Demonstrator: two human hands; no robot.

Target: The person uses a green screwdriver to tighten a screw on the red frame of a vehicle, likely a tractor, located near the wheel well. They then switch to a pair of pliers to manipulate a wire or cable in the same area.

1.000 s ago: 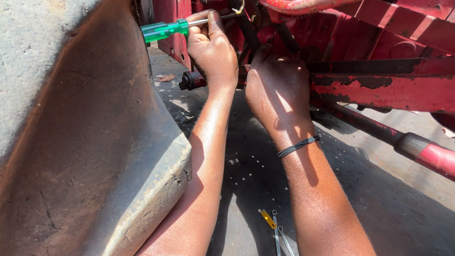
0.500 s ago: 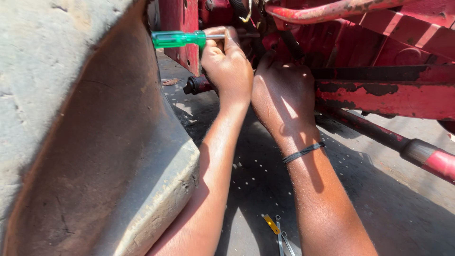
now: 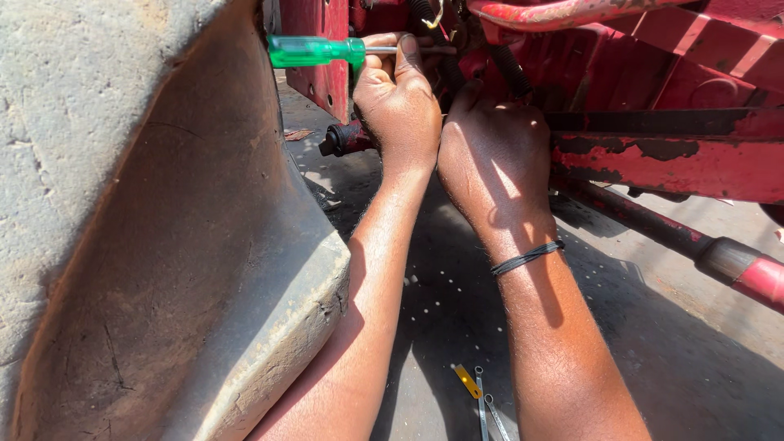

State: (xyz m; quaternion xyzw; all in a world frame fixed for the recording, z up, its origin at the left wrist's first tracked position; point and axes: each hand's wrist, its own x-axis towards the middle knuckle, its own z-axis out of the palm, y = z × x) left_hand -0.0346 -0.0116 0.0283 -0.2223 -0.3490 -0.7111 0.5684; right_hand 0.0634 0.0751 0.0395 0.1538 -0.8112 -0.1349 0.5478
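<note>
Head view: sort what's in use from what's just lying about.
In use:
- green-handled screwdriver, held by the left hand
- red machine frame, where the right hand reaches in

Lying about:
- tools on the ground, one yellow-handled
- big tyre alongside

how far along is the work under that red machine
Nothing shows as finished: no removed parts are visible, only a few tools lying on the ground. In hand now: the left hand has a grip on a green-handled screwdriver, shaft pointing into the red frame, while the right hand reaches into the same spot by the black hoses. Fingertips are hidden, so what remains cannot be told.
</note>
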